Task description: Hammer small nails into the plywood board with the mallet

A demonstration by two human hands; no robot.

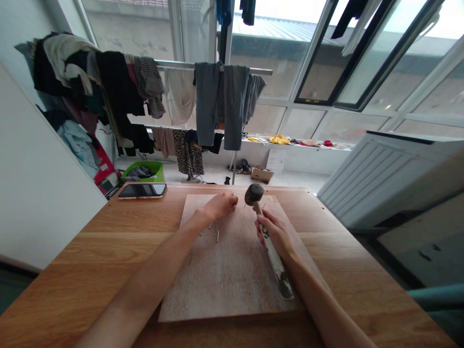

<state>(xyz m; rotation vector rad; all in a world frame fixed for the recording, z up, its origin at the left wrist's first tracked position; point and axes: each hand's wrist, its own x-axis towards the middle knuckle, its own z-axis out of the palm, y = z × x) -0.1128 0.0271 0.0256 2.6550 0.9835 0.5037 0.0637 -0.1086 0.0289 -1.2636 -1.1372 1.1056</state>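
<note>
A thin plywood board (232, 275) lies flat on the wooden table (108, 251). My left hand (219, 205) rests on the board's far part, fingers closed in a pinch, probably on a small nail that I cannot make out clearly. Loose nails (214, 231) lie on the board just behind that hand. My right hand (276, 234) grips the worn handle of a black-headed mallet (254, 193), whose head hangs just above the board, a little right of the left fingers.
A phone (142, 190) lies face up at the table's far left corner. Beyond the table stand a clothes rack (217, 96) full of garments, a green basket (143, 170) on the floor, a white panel (391, 174) at right and large windows.
</note>
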